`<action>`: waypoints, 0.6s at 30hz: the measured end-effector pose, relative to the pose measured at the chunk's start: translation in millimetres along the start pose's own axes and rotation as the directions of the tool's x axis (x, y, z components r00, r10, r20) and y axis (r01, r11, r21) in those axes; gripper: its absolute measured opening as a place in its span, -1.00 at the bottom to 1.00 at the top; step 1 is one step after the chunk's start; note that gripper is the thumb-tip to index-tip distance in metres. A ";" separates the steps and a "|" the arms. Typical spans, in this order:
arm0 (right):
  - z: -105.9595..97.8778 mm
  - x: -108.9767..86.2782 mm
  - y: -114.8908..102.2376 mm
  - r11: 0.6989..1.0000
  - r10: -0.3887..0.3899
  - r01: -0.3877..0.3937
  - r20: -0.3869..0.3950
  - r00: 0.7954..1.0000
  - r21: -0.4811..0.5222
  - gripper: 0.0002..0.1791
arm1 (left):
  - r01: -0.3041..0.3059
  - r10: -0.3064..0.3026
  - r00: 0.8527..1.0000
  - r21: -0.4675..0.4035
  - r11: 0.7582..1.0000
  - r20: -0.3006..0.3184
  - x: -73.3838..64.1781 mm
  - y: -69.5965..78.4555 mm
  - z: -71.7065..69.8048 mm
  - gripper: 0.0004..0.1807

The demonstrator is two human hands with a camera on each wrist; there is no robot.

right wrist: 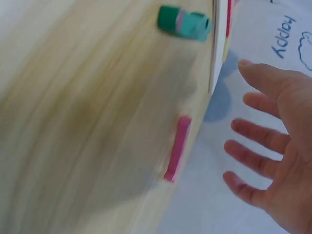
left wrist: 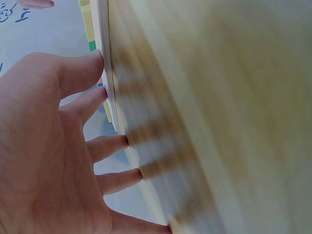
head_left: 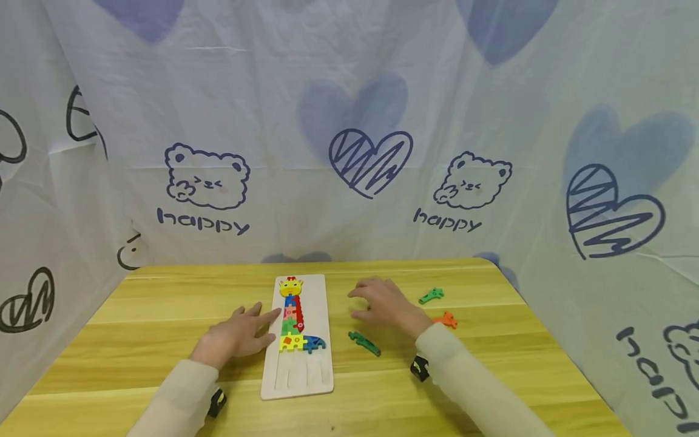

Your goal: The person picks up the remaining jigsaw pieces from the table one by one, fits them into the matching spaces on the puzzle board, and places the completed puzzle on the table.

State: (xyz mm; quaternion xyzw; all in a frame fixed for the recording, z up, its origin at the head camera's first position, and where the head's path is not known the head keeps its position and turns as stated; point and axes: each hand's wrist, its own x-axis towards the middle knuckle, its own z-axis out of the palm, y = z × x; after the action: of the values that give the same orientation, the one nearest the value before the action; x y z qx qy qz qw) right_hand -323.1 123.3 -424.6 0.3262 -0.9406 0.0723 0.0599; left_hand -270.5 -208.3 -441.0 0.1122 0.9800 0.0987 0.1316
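A pale wooden puzzle board (head_left: 317, 303) lies lengthwise on the table, bearing a giraffe with a yellow head (head_left: 290, 287) and interlocked coloured pieces below it. At its left edge rests my left hand (head_left: 237, 334), fingers spread; in the left wrist view its thumb (left wrist: 80, 73) and a fingertip touch the board's side, the other fingertips the tabletop. To the right of the board, my right hand (head_left: 388, 306) hovers with fingers loosely bent and holds nothing. Near it lies a dark green puzzle piece (head_left: 364, 343). A pink piece (right wrist: 178, 148) shows only in the right wrist view.
A green piece (head_left: 431, 295) and an orange piece (head_left: 448, 320) lie beyond my right wrist, the orange one partly covered by it. Shallow slots (head_left: 297, 370) mark the board's near end. A printed white cloth (head_left: 284, 182) hangs behind the yellow wooden table (head_left: 180, 285).
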 end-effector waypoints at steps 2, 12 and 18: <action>1.2 -2.3 5.8 0.999 0.036 -0.037 -0.018 0.999 -0.019 -0.52 | 0.000 0.000 1.000 0.000 1.000 0.000 0.4 0.0 0.2 -0.28; 2.6 -7.1 21.4 0.980 0.188 -0.192 -0.057 0.980 -0.059 -0.42 | -0.003 0.003 1.000 0.000 1.000 -0.006 0.6 -1.7 1.7 -0.28; 6.5 -8.5 26.4 0.961 0.260 -0.264 -0.052 0.964 -0.080 -0.34 | 0.000 0.000 1.000 0.000 1.000 -0.006 -0.9 0.1 0.7 -0.28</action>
State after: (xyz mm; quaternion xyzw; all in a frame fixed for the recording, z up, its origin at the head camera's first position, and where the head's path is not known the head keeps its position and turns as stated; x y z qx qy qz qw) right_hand -333.4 147.9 -434.8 0.1945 -0.9763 0.0455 0.0829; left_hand -269.5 -208.3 -441.5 0.1117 0.9804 0.0991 0.1288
